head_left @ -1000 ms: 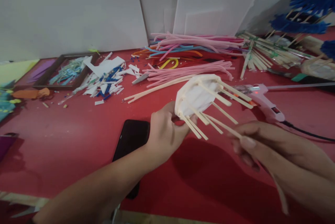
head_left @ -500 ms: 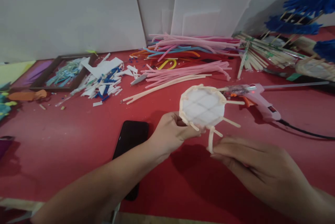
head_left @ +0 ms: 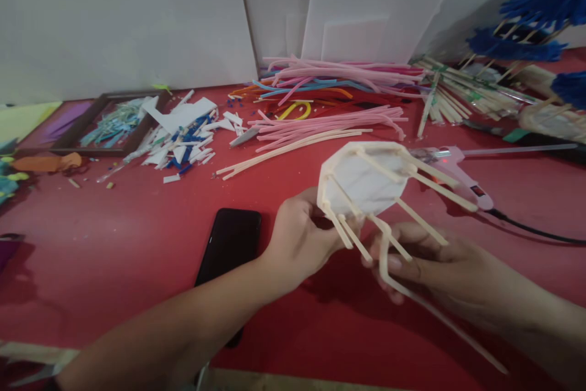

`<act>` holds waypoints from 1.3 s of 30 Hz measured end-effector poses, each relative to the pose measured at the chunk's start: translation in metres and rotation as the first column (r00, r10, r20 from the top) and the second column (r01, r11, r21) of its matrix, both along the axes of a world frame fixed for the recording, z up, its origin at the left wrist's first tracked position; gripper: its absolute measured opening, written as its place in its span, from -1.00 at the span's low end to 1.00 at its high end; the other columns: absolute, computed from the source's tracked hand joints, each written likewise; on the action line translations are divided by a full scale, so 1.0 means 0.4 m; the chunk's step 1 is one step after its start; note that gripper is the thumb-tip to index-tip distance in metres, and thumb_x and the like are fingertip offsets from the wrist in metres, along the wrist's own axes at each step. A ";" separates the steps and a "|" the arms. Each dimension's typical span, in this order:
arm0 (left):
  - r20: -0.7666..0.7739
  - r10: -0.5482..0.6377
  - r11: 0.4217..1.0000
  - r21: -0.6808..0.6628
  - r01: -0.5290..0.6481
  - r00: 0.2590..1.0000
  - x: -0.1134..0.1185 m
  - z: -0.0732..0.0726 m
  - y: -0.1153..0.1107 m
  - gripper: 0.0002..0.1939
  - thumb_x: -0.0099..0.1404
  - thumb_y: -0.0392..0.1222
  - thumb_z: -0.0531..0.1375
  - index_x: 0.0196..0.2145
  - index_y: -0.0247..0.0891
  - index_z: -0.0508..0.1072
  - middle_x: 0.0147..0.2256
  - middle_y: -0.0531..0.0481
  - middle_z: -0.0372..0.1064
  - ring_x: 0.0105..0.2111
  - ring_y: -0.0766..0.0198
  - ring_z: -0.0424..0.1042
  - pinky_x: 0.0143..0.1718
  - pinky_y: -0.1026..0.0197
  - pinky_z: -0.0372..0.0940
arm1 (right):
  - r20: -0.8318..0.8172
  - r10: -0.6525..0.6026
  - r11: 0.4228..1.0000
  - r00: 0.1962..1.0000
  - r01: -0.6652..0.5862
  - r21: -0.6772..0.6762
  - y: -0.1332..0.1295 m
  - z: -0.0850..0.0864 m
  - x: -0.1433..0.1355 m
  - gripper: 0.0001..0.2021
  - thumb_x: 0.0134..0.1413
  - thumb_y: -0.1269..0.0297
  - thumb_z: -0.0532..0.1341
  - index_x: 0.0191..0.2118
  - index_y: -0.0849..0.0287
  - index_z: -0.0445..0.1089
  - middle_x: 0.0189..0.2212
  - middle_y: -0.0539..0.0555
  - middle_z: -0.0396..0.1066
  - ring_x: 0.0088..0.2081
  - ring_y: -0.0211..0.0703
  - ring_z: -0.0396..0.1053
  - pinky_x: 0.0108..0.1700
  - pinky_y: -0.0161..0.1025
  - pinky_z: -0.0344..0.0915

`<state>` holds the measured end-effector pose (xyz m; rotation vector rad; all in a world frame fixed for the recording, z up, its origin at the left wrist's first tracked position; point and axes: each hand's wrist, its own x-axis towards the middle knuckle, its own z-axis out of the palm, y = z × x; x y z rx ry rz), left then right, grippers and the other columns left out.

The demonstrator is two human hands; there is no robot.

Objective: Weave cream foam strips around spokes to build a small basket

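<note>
A round white disc point(head_left: 366, 186) with a cream rim is tilted, its thin wooden sticks point(head_left: 422, 220) pointing towards me and to the right. My left hand point(head_left: 304, 232) grips its left edge from below; some of those fingers are hidden behind it. From the lower rim a cream pipe cleaner point(head_left: 442, 312) bends down and trails to the lower right. The fingers of my right hand point(head_left: 425, 269) close around that pipe cleaner near its bend, beside the stick ends.
A pink glue gun point(head_left: 462, 177) with a lit red light lies right of the disc, its cord running right. A black phone point(head_left: 231, 244) is left of my hands. Behind lie pink pipe cleaners point(head_left: 329, 125), bundled sticks point(head_left: 451, 98), paper scraps point(head_left: 183, 129) and a brown frame point(head_left: 68, 144).
The disc has tilted and come slightly right, so its sticks show at length. My right hand has turned and moved up closer, and the pipe cleaner's long tail now shows.
</note>
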<state>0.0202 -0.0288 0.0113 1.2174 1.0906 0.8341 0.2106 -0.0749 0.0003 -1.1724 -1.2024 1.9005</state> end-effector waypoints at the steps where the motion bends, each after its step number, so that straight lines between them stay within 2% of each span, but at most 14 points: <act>1: -0.011 0.011 0.999 0.031 -0.011 1.000 0.001 -0.002 -0.002 -0.73 -0.01 -0.08 0.47 -0.48 -0.27 0.50 -0.43 -0.01 0.55 -0.42 0.24 0.47 -0.42 0.28 0.34 | -0.087 -0.010 0.999 0.996 0.006 -0.054 0.002 0.001 0.003 -0.67 0.03 -0.05 0.40 -0.31 0.13 0.54 -0.46 0.02 0.47 -0.45 -0.27 0.41 -0.30 -0.26 0.43; 4: -0.014 0.024 0.996 0.086 -0.022 1.000 0.003 -0.008 -0.006 -0.75 0.01 -0.12 0.46 -0.51 -0.24 0.47 -0.42 0.01 0.56 -0.40 0.24 0.49 -0.40 0.29 0.36 | -0.290 -0.042 0.968 0.956 -0.033 -0.247 0.005 0.005 0.010 -0.73 0.02 0.06 0.43 -0.19 0.06 0.56 -0.27 0.04 0.52 -0.30 -0.25 0.50 -0.18 -0.24 0.46; 5: -0.003 0.019 0.997 0.081 -0.019 1.000 0.004 -0.009 -0.007 -0.76 0.02 -0.12 0.45 -0.49 -0.24 0.48 -0.41 0.01 0.57 -0.39 0.23 0.50 -0.39 0.28 0.37 | -0.334 -0.049 0.955 0.941 -0.054 -0.292 0.005 0.005 0.011 -0.72 0.01 0.08 0.44 -0.17 0.04 0.55 -0.25 0.03 0.52 -0.28 -0.24 0.51 -0.16 -0.22 0.46; 7: 0.027 0.004 0.999 0.045 -0.005 1.000 0.006 -0.010 -0.006 -0.78 0.04 -0.12 0.45 -0.43 -0.24 0.52 -0.36 -0.01 0.60 -0.36 0.21 0.52 -0.36 0.27 0.38 | -0.400 -0.056 0.942 0.915 -0.084 -0.325 0.007 0.003 0.012 -0.73 0.00 0.10 0.45 -0.17 0.03 0.54 -0.33 0.00 0.49 -0.36 -0.29 0.48 -0.21 -0.24 0.46; 10: 0.053 -0.010 1.000 0.005 0.010 0.999 0.010 -0.010 -0.005 -0.76 0.03 -0.13 0.45 -0.36 -0.26 0.55 -0.31 -0.06 0.63 -0.33 0.18 0.55 -0.33 0.26 0.39 | -0.458 -0.084 0.950 0.885 -0.068 -0.304 0.007 -0.004 0.008 -0.83 0.05 0.15 0.42 -0.28 0.09 0.52 -0.49 -0.08 0.35 -0.57 -0.46 0.23 -0.40 -0.39 0.37; 12: 0.050 -0.020 1.000 0.001 0.020 0.999 0.011 -0.010 -0.006 -0.75 0.03 -0.16 0.46 -0.34 -0.27 0.57 -0.29 -0.07 0.64 -0.32 0.18 0.55 -0.31 0.26 0.40 | -0.469 -0.096 0.945 0.878 -0.067 -0.319 0.007 -0.004 0.003 -0.82 0.04 0.17 0.42 -0.36 0.11 0.48 -0.52 -0.10 0.28 -0.63 -0.52 0.02 -0.54 -0.49 0.19; 14: 0.042 -0.037 0.999 0.000 0.037 0.998 0.012 -0.010 -0.006 -0.78 0.05 -0.17 0.44 -0.34 -0.26 0.58 -0.30 -0.06 0.63 -0.33 0.19 0.55 -0.31 0.26 0.40 | -0.440 -0.092 0.931 0.893 -0.080 -0.357 0.007 -0.001 -0.001 -0.78 -0.02 0.16 0.45 -0.40 0.13 0.44 -0.54 -0.12 0.21 -0.64 -0.52 -0.11 -0.63 -0.52 0.00; 16: 0.039 -0.059 0.998 -0.008 0.060 0.997 0.012 -0.010 -0.005 -0.80 0.06 -0.15 0.44 -0.36 -0.26 0.58 -0.33 -0.05 0.63 -0.34 0.19 0.55 -0.32 0.26 0.40 | -0.389 -0.076 0.921 0.918 -0.084 -0.379 0.008 0.001 -0.001 -0.73 -0.06 0.13 0.47 -0.41 0.13 0.41 -0.58 -0.14 0.14 -0.63 -0.49 -0.17 -0.66 -0.51 -0.10; 21: 0.123 -0.070 0.996 -0.052 0.076 0.990 0.014 -0.007 0.003 -0.71 -0.02 -0.06 0.48 -0.42 -0.26 0.56 -0.34 -0.08 0.62 -0.28 0.13 0.57 -0.26 0.21 0.43 | -0.263 -0.049 0.951 0.963 -0.036 -0.308 0.019 -0.002 0.003 -0.59 -0.12 -0.08 0.46 -0.41 0.16 0.42 -0.59 -0.10 0.20 -0.64 -0.48 -0.14 -0.67 -0.46 -0.12; 27: 0.130 -0.025 0.995 -0.094 0.038 0.991 0.019 -0.004 0.008 -0.62 -0.13 0.00 0.52 -0.45 -0.28 0.54 -0.36 -0.10 0.61 -0.29 0.11 0.57 -0.29 0.20 0.43 | -0.101 -0.154 0.948 0.983 0.119 -0.295 0.031 -0.006 -0.015 -0.46 -0.36 -0.16 0.52 -0.48 0.14 0.32 -0.68 -0.18 0.08 -0.66 -0.49 -0.20 -0.68 -0.43 -0.26; 32: 0.125 -0.059 0.991 -0.115 0.073 0.990 0.020 0.001 0.013 -0.59 -0.17 0.02 0.53 -0.46 -0.27 0.54 -0.36 -0.10 0.62 -0.30 0.10 0.57 -0.26 0.16 0.44 | -0.006 -0.269 0.925 0.963 0.256 -0.280 0.028 0.000 -0.030 -0.40 -0.49 -0.20 0.54 -0.55 0.12 0.25 -0.72 -0.21 -0.04 -0.66 -0.48 -0.22 -0.67 -0.43 -0.28; 36: 0.101 -0.157 0.985 -0.061 0.163 0.982 0.017 0.006 0.016 -0.62 -0.09 0.05 0.49 -0.43 -0.26 0.57 -0.28 -0.10 0.64 -0.23 0.05 0.59 -0.14 0.10 0.47 | 0.043 -0.273 0.930 0.961 0.275 -0.244 0.016 0.006 -0.027 -0.42 -0.45 -0.22 0.51 -0.55 0.11 0.28 -0.73 -0.22 -0.09 -0.66 -0.47 -0.25 -0.68 -0.40 -0.30; 39: 0.053 -0.141 0.990 0.005 0.141 0.989 0.013 0.002 0.011 -0.69 0.00 0.01 0.46 -0.39 -0.26 0.59 -0.25 -0.11 0.65 -0.25 0.07 0.59 -0.19 0.12 0.48 | 0.082 -0.284 0.932 0.955 0.295 -0.211 0.013 0.014 -0.029 -0.43 -0.46 -0.23 0.51 -0.55 0.12 0.31 -0.72 -0.21 -0.07 -0.67 -0.47 -0.22 -0.68 -0.39 -0.27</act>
